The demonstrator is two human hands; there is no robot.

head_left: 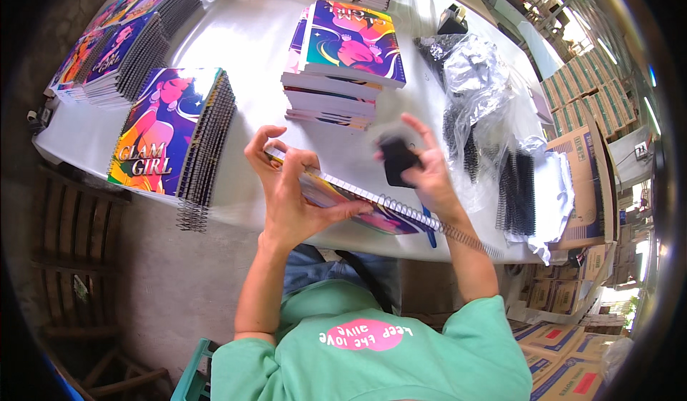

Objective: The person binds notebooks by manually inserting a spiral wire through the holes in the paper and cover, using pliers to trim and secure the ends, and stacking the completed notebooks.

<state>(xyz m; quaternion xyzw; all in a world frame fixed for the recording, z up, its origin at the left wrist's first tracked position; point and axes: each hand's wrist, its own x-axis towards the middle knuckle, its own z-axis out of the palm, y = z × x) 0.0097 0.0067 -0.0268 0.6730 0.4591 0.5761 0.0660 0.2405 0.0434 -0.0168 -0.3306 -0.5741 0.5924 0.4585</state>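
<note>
My left hand (290, 186) grips a colourful notebook (372, 211) by its near end, thumb and fingers curled over the cover. A black spiral wire (429, 222) runs along the notebook's far edge and sticks out to the right. My right hand (422, 165) holds a small black tool (397, 159) just above that spiral, fingers partly spread. Both hands are above the front edge of the white table (250, 36).
A stack of bound notebooks (172, 133) lies left, more stacks (122, 43) behind it. A pile of unbound notebooks (343, 65) stands ahead. Black spiral coils (517, 190) and clear plastic bags (476, 79) lie right. Cardboard boxes (580, 158) sit beyond the table's right edge.
</note>
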